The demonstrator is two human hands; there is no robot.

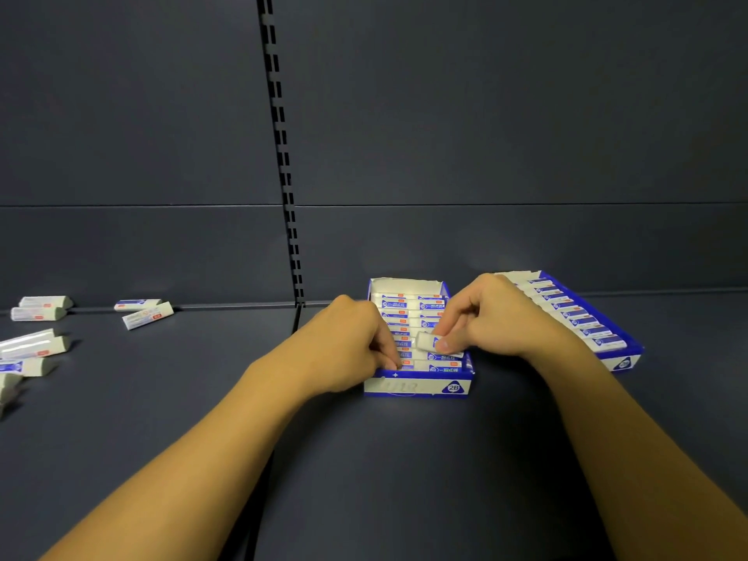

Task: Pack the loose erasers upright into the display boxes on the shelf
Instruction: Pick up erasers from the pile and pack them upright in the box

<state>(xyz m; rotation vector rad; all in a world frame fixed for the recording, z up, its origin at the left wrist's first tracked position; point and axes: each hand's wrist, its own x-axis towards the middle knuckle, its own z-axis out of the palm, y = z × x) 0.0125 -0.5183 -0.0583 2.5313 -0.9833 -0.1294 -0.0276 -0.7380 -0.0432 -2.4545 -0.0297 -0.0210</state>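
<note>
A blue and white display box marked 2B stands on the dark shelf, filled with rows of upright erasers. My right hand pinches a white eraser in a blue sleeve just above the box's front right rows. My left hand has its fingers curled down into the box's front left corner, touching the erasers there. A second display box full of erasers stands to the right, behind my right wrist. Several loose erasers lie at the shelf's far left.
More loose erasers are scattered along the left edge of the dark shelf. A slotted upright rail runs down the back panel, ending left of the box.
</note>
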